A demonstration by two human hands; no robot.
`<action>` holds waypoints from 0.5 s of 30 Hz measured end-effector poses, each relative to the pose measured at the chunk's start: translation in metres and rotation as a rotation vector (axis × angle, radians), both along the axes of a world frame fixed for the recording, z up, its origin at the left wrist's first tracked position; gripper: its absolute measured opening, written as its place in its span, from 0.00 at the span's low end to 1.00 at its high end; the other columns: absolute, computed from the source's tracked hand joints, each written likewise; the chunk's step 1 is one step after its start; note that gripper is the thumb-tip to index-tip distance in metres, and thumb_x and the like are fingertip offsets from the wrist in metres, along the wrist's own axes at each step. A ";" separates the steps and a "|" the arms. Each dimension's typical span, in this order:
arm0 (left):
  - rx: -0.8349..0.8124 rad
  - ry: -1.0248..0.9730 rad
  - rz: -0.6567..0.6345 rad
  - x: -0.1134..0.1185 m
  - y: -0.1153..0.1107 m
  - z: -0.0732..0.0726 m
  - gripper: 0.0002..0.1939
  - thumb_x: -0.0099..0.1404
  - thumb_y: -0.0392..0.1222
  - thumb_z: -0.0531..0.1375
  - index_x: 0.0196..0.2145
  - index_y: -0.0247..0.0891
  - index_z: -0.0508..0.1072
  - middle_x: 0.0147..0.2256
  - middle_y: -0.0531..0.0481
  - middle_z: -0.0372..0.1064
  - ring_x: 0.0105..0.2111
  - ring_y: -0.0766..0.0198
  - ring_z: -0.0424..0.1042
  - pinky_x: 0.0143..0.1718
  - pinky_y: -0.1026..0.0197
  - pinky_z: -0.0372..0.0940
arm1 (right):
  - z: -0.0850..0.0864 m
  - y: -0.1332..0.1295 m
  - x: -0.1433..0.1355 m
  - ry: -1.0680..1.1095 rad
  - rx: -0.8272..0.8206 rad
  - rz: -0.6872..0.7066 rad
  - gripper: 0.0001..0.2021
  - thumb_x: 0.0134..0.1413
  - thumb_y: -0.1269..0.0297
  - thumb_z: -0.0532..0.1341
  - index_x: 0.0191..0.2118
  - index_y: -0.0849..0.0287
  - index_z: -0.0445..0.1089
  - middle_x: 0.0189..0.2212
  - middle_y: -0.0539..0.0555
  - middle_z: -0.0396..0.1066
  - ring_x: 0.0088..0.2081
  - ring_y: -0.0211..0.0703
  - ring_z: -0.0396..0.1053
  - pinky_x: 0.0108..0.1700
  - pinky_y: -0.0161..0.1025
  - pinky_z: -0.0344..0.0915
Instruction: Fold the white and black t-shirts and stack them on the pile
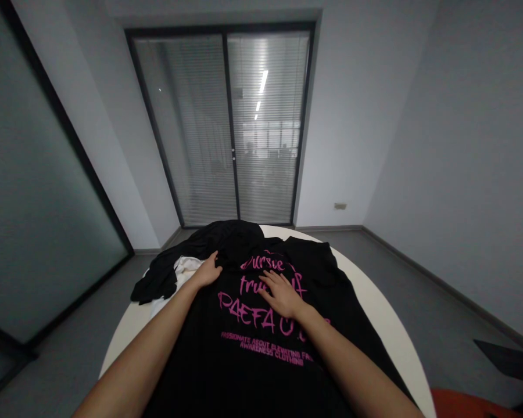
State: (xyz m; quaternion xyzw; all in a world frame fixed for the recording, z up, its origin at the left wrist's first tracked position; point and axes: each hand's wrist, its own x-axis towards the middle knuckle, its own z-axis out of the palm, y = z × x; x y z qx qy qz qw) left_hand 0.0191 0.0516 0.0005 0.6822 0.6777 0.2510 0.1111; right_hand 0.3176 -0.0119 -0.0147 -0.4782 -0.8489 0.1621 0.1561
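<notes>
Left hand: the left hand (207,271) is laid palm down near the upper left edge of the black T-shirt (244,354), fingers together and nearly flat; nothing is gripped, the cloth is only pressed.
Right hand: the right hand (283,293) is spread flat on the pink print (261,305), fingers extended and slightly parted; nothing is held, the fabric is only touched.
T-shirt position: the shirt is spread across the round white table (375,302), beneath both palms, its far edge lying just beyond the fingertips.
Beside the left fingers: a white garment (185,268) is seen just outside the left hand, partly covered by a crumpled black garment (165,270) that hangs over the table's left rim.
Beyond the fingertips: more bunched black cloth is heaped at the far table edge.
Outward of the right fingers: a bare strip of tabletop is left along the right rim.
Open room: grey floor is seen around the table; a glass door with blinds (230,128) stands well beyond the fingertips.
Near right corner: an orange object (466,405) is partly shown, well apart from the right hand.
</notes>
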 end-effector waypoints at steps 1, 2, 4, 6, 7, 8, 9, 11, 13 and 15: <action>-0.020 0.006 0.012 0.000 -0.003 -0.003 0.31 0.63 0.33 0.59 0.64 0.31 0.62 0.59 0.38 0.69 0.59 0.56 0.70 0.60 0.59 0.62 | 0.000 0.001 0.001 0.005 0.003 0.008 0.30 0.70 0.46 0.47 0.67 0.59 0.61 0.70 0.61 0.52 0.72 0.54 0.45 0.71 0.56 0.40; -0.039 0.013 0.032 -0.001 -0.006 -0.005 0.31 0.64 0.34 0.59 0.64 0.31 0.61 0.59 0.37 0.69 0.59 0.55 0.69 0.60 0.58 0.62 | 0.000 0.003 0.003 0.010 0.004 0.017 0.30 0.70 0.46 0.46 0.67 0.59 0.61 0.70 0.60 0.53 0.71 0.54 0.45 0.71 0.57 0.40; -0.080 0.032 0.093 -0.003 -0.011 -0.007 0.28 0.67 0.36 0.57 0.63 0.30 0.61 0.58 0.34 0.69 0.58 0.52 0.70 0.59 0.55 0.62 | -0.001 0.008 0.007 0.013 0.011 0.039 0.30 0.71 0.45 0.44 0.66 0.57 0.63 0.69 0.60 0.55 0.71 0.54 0.47 0.70 0.57 0.42; -0.125 0.053 0.153 -0.005 -0.015 -0.006 0.24 0.69 0.40 0.54 0.61 0.30 0.64 0.55 0.32 0.72 0.56 0.49 0.72 0.55 0.53 0.64 | -0.001 0.013 0.012 0.004 0.021 0.071 0.29 0.71 0.46 0.43 0.66 0.56 0.63 0.69 0.59 0.55 0.70 0.54 0.49 0.70 0.57 0.44; -0.146 0.063 0.172 -0.006 -0.016 -0.006 0.22 0.70 0.41 0.53 0.59 0.31 0.66 0.54 0.32 0.73 0.55 0.48 0.73 0.54 0.53 0.65 | -0.002 0.016 0.014 -0.003 0.026 0.085 0.29 0.71 0.47 0.44 0.66 0.56 0.63 0.69 0.59 0.56 0.70 0.54 0.50 0.70 0.56 0.45; -0.164 0.072 0.182 -0.007 -0.017 -0.005 0.20 0.71 0.42 0.52 0.57 0.31 0.68 0.52 0.32 0.74 0.54 0.47 0.73 0.53 0.53 0.65 | -0.001 0.018 0.015 -0.013 0.034 0.094 0.28 0.71 0.48 0.44 0.66 0.56 0.63 0.69 0.59 0.56 0.70 0.54 0.51 0.69 0.56 0.46; -0.180 0.080 0.186 -0.008 -0.017 -0.004 0.19 0.71 0.43 0.52 0.55 0.32 0.69 0.52 0.32 0.74 0.53 0.47 0.74 0.52 0.53 0.65 | 0.000 0.018 0.015 -0.027 0.051 0.095 0.27 0.71 0.49 0.45 0.65 0.56 0.64 0.68 0.59 0.56 0.69 0.54 0.51 0.69 0.56 0.47; -0.202 0.091 0.178 -0.009 -0.018 -0.003 0.18 0.72 0.43 0.50 0.52 0.32 0.72 0.51 0.33 0.75 0.53 0.49 0.74 0.51 0.54 0.66 | 0.005 0.013 0.011 -0.059 0.117 0.079 0.24 0.71 0.53 0.49 0.63 0.57 0.66 0.66 0.61 0.60 0.67 0.55 0.55 0.67 0.55 0.51; -0.218 0.096 0.164 -0.011 -0.018 -0.002 0.18 0.72 0.41 0.49 0.50 0.32 0.73 0.51 0.34 0.75 0.51 0.52 0.75 0.50 0.55 0.66 | 0.015 0.002 0.001 -0.078 0.218 0.083 0.19 0.68 0.58 0.53 0.58 0.59 0.70 0.61 0.62 0.66 0.62 0.55 0.62 0.63 0.53 0.56; -0.224 0.100 0.156 -0.012 -0.019 -0.001 0.17 0.71 0.39 0.50 0.51 0.33 0.73 0.50 0.36 0.76 0.50 0.53 0.76 0.48 0.57 0.67 | 0.028 -0.015 -0.012 -0.066 0.290 0.179 0.15 0.67 0.61 0.55 0.53 0.58 0.73 0.52 0.60 0.72 0.54 0.51 0.67 0.57 0.48 0.62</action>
